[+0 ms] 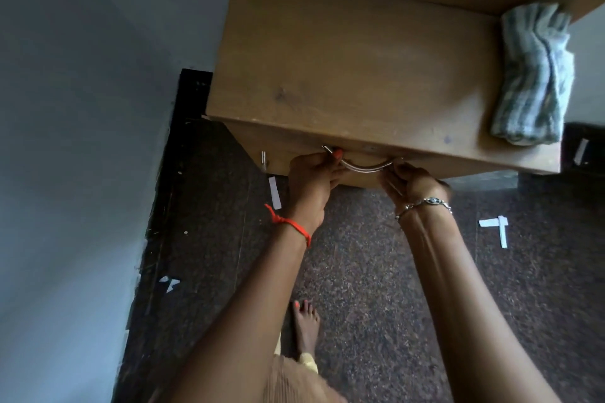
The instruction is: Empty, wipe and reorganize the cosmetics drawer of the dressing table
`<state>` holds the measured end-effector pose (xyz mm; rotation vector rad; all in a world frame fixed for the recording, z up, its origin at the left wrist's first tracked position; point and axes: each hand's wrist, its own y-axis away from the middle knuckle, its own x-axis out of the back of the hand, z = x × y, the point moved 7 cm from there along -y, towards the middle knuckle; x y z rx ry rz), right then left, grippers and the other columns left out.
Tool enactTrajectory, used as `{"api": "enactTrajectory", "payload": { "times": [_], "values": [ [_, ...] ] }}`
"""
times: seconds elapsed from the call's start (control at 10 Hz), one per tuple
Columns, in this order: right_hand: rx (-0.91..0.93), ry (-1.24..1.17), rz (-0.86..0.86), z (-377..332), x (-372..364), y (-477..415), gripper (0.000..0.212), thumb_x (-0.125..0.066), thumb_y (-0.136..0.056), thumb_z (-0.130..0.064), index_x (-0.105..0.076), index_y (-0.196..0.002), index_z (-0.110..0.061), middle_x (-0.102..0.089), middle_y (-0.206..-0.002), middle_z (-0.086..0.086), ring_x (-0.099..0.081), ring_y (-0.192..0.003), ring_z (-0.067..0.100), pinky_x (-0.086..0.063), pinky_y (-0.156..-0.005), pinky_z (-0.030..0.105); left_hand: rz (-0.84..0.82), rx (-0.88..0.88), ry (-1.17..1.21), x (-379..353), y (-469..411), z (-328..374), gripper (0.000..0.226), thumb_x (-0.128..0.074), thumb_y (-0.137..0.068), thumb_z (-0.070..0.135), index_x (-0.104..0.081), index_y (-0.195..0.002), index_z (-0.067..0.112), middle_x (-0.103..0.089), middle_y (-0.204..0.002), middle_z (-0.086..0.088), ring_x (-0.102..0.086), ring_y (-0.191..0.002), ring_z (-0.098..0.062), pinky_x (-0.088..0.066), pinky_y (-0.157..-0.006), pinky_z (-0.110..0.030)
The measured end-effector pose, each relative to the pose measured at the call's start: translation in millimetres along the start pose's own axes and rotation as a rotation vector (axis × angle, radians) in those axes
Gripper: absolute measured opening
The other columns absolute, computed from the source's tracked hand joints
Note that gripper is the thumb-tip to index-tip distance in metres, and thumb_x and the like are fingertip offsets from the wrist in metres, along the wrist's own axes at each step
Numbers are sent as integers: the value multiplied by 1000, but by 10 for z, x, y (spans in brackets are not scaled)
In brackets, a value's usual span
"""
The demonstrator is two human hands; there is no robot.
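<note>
Chrome gleams on the curved metal drawer handle (pixel 361 167), fixed to the front of the light brown wooden dressing table (pixel 343 59) just under its top edge. The left hand (pixel 311 178) has its grip clenched on the handle's left end; the right hand (pixel 414 181) has its grip clenched on the right end. The drawer front sits flush, closed. A folded grey-green striped cloth (pixel 533 75) lies on the table's right side.
</note>
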<state>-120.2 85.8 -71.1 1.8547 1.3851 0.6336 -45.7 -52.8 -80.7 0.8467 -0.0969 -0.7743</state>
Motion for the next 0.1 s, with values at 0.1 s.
{"api": "enactTrajectory", "payload": {
  "times": [0.1],
  "values": [
    [97,234,-35,-12,43,70,14,-52,-87,-2,-61,-77,-7,-72,-75,5,-68,-72,15,-47,-86,42,43,-113,-102,133,78,18,15,-60,-85,0,-64,-97,-7,-71,-91,-22,-61,-58,8,-47,-63,-13]
  ]
}}
